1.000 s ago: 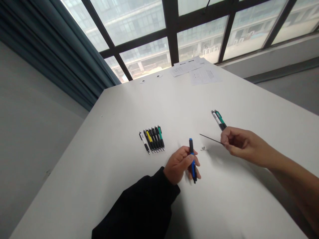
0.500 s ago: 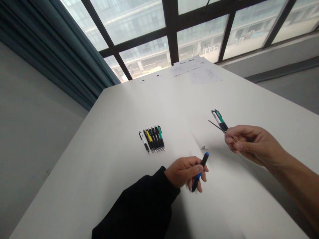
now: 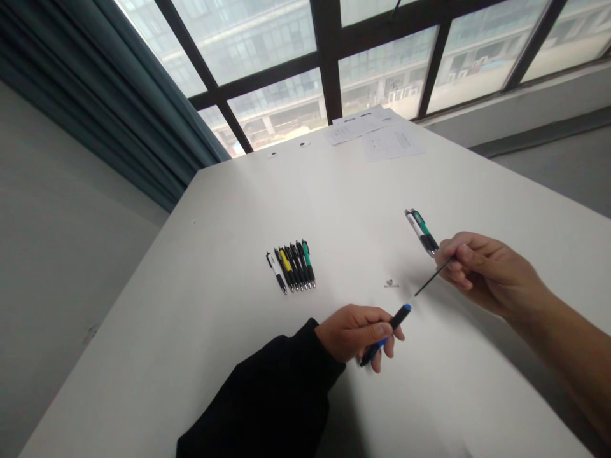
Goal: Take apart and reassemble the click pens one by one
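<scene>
White table (image 3: 238, 210) | left hand (image 3: 356, 331): blue pen (image 3: 386, 334) | right hand (image 3: 482, 270): refill (image 3: 433, 277)

Blue-black pen (image 3: 384, 333), black refill (image 3: 433, 277) (white table (image 3: 200, 343))

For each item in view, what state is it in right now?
blue pen barrel: held in left hand, open end toward the refill.
thin black refill: pinched in right hand, outside the barrel.
row of pens: lying side by side on the table.
two pens: lying together.
small spring: loose.
</scene>
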`<state>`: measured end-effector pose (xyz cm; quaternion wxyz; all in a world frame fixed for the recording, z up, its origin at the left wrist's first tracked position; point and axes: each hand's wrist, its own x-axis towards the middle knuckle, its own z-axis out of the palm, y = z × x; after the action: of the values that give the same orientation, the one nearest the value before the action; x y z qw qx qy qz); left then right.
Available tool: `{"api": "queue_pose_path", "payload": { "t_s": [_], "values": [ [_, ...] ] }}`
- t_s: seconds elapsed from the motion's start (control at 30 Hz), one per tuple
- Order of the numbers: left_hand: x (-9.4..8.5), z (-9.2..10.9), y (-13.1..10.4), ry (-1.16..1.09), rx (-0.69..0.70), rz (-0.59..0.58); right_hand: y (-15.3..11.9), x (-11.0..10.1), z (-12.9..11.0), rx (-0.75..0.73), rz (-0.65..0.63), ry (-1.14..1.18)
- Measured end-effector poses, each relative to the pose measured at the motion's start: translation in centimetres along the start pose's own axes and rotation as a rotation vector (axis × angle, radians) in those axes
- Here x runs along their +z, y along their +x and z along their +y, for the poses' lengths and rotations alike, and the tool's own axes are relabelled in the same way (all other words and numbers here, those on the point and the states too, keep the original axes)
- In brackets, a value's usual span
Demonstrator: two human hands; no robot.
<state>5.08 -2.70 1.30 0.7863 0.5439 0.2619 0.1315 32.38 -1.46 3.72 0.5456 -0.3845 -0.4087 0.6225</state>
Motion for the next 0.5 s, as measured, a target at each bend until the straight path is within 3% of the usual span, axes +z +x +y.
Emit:
{"api": "queue_pose_path", "payload": {
  "t_s": [0.5],
  "values": [
    [0.2,-1.0,0.6,-0.068,0.032,0.155,-0.3,0.4,-0.5,0.006,-0.019,-0.014]
  ]
}}
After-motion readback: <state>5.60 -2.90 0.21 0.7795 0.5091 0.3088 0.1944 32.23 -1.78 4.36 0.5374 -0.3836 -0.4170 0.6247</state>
